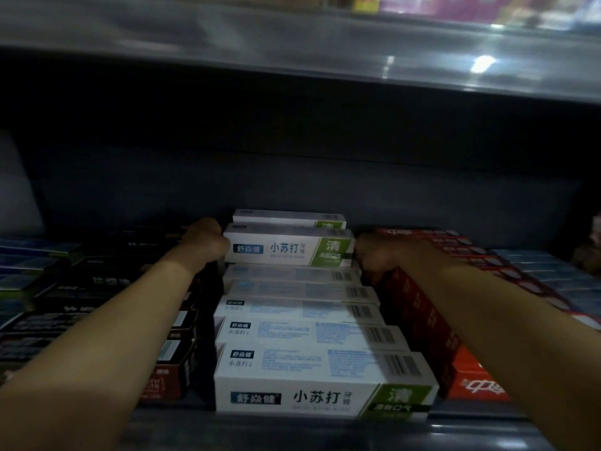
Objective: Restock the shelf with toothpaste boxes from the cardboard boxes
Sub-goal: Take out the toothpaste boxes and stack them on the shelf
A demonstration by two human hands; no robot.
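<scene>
Hands' (208,237) (374,255) fingers hidden behind toothpaste box (289,250)

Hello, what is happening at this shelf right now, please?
A person is restocking toothpaste. The left hand and right hand grip the two ends of a white and green toothpaste box, held deep in the shelf above the white row. Black boxes lie to its left, red boxes to its right.

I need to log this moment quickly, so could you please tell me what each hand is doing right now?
Left hand: grips the left end of the raised white toothpaste box.
Right hand: grips the same box's right end.
</scene>
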